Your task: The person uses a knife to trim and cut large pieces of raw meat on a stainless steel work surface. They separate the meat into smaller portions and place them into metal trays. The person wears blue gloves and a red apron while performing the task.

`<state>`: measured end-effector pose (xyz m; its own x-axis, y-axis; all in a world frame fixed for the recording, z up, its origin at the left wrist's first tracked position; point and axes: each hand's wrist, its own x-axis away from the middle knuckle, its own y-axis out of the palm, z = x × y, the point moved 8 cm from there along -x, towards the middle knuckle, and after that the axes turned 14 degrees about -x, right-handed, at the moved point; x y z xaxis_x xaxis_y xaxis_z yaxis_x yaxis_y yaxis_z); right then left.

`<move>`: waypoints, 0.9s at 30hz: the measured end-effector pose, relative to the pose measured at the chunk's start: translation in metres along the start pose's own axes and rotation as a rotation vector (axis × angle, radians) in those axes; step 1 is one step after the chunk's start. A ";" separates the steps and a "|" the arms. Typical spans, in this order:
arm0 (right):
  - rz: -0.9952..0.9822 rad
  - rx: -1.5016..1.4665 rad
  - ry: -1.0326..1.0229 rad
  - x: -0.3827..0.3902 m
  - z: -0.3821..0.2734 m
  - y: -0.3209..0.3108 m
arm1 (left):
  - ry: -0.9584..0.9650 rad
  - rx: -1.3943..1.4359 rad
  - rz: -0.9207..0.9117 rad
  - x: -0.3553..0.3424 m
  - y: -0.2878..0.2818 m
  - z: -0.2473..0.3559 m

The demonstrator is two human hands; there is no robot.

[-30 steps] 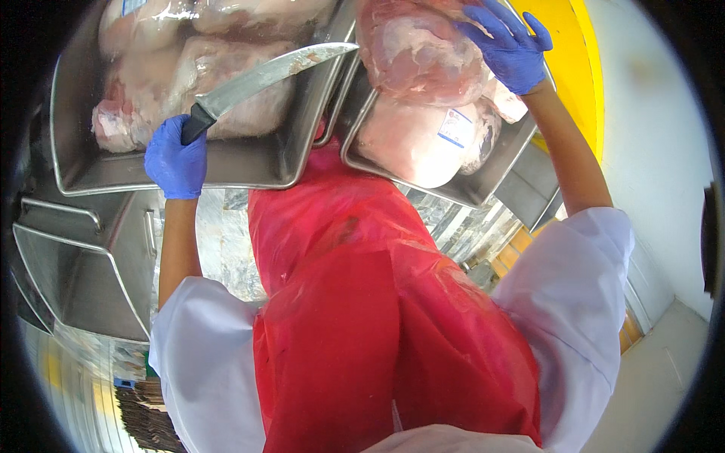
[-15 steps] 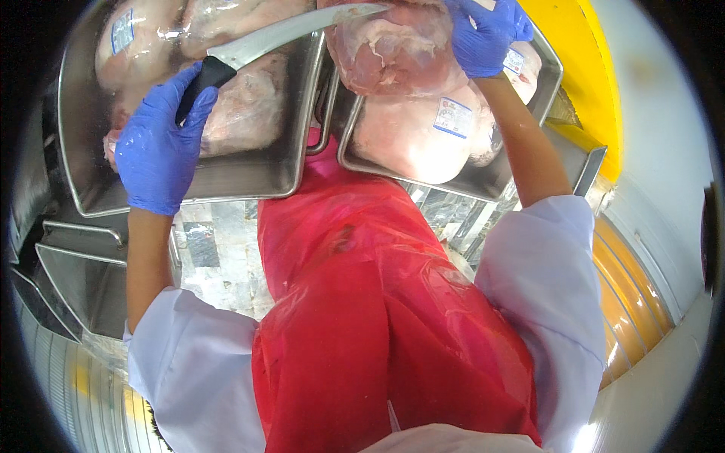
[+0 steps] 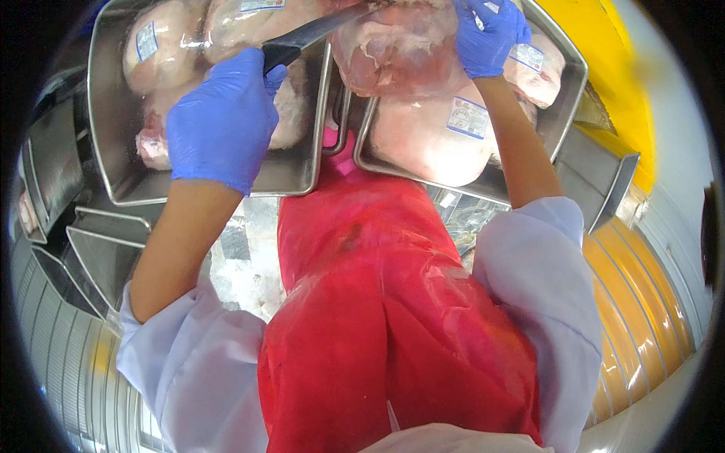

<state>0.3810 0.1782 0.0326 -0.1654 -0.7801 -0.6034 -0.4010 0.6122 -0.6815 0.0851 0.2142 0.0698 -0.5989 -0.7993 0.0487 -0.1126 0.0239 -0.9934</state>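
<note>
In my gloved left hand is a knife with a black handle, its blade angled up and right. The blade's tip reaches the top of a raw, pinkish piece of meat above the near left edge of the right tray. At that meat's right edge my gloved right hand is closed, fingers curled, with a small whitish bit showing among them. Beneath lies a large pale wrapped meat piece with a blue-edged label. The far end of the meat is cut off by the frame.
A deep metal tray at left holds several wrapped, labelled meat pieces. Beside it stands the right metal tray, also with wrapped meat. Further metal containers sit lower left. Yellow material lies at far right.
My left hand has moved right and up with the knife, bringing the handle nearer the raw meat. The right hand stays at the meat's edge. The view has shifted slightly.
</note>
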 end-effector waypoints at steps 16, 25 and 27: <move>0.142 -0.412 0.192 0.026 0.030 0.014 | -0.292 0.256 -0.159 0.018 0.150 0.024; 0.132 -0.505 0.076 0.012 0.042 0.023 | -0.228 0.368 -0.032 0.001 0.175 0.014; 0.066 -0.445 0.011 0.011 0.034 0.017 | -0.229 0.404 -0.039 0.015 0.163 0.007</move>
<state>0.4031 0.1847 0.0003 -0.2125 -0.7441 -0.6334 -0.7372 0.5476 -0.3959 0.0634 0.2017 -0.0922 -0.4048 -0.9081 0.1074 0.2136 -0.2081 -0.9545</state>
